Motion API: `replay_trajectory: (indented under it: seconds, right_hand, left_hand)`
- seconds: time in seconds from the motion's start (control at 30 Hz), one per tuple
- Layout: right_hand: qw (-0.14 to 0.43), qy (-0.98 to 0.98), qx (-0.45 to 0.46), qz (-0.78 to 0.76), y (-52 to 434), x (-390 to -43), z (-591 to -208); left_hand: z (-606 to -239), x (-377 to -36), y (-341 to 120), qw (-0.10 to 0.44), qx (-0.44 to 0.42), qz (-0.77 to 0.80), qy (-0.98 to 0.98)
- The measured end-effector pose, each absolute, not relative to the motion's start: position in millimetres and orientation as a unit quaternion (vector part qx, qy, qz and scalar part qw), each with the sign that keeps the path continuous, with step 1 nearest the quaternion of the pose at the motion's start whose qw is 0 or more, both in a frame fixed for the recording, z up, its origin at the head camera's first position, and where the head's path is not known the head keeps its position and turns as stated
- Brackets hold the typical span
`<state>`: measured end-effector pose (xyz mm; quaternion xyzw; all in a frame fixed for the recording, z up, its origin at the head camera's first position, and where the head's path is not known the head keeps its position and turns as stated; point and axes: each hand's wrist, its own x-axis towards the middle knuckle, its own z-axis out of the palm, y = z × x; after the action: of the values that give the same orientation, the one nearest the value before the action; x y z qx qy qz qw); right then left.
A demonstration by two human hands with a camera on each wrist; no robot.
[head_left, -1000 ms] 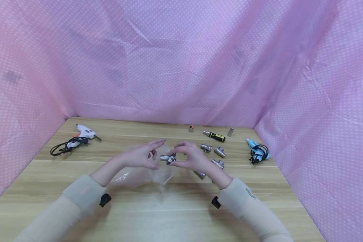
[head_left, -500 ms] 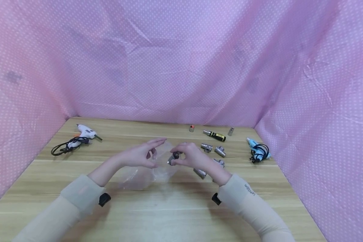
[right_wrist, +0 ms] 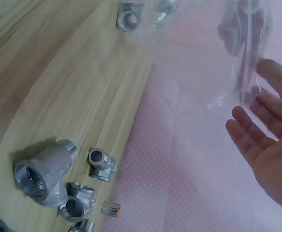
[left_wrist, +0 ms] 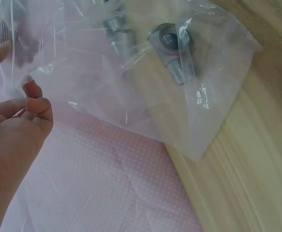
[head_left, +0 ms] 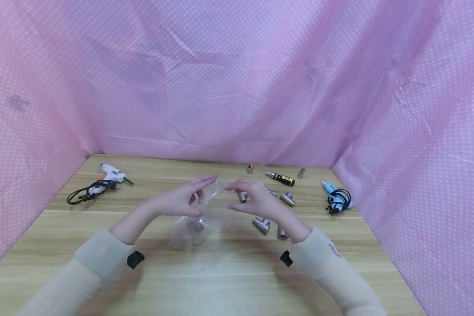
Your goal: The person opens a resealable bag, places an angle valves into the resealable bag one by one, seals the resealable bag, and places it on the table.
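A clear plastic zip bag [head_left: 187, 232] hangs from my left hand [head_left: 179, 199], whose curled fingers grip its mouth while thumb and index finger spread apart. Through the film low in the bag a metal fitting [head_left: 196, 224] shows blurred. My right hand [head_left: 256, 202] faces it across the bag's mouth, thumb and fingers parted with nothing between them. In the right wrist view its fingers [right_wrist: 249, 133] are extended right at the bag's zip edge. The left wrist view shows a threaded tee fitting [left_wrist: 170, 41] through the film.
Several metal tee fittings [head_left: 287, 199] lie on the wooden table around my right hand. Behind them are a black-and-yellow screwdriver [head_left: 283, 178] and two small metal cylinders [head_left: 250, 169]. A white glue gun [head_left: 112, 172] lies far left, a light blue one [head_left: 336, 197] far right.
My right hand has turned a tee fitting from sideways to downward and let it go into the bag. That hand is now spread wider, while the left keeps nearly the same place.
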<state>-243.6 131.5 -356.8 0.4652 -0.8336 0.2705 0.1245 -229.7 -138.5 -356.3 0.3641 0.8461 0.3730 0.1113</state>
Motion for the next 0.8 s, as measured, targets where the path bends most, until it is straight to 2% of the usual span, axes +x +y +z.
replay_trajectory:
  seconds: [0.2,0.53,0.8]
  right_hand:
    - [0.095,-0.846,0.427,0.304,159,-244,-366]
    - [0.018,-0.888,0.394,0.235,197,-243,-403]
    - [-0.022,-0.893,0.427,0.142,212,-245,-429]
  left_hand:
    - [-362,-228,-136,0.098,0.354,0.371,0.853]
    - [-364,-230,-136,0.099,0.327,0.395,0.853]
    - [-366,-234,-135,0.087,0.338,0.413,0.842]
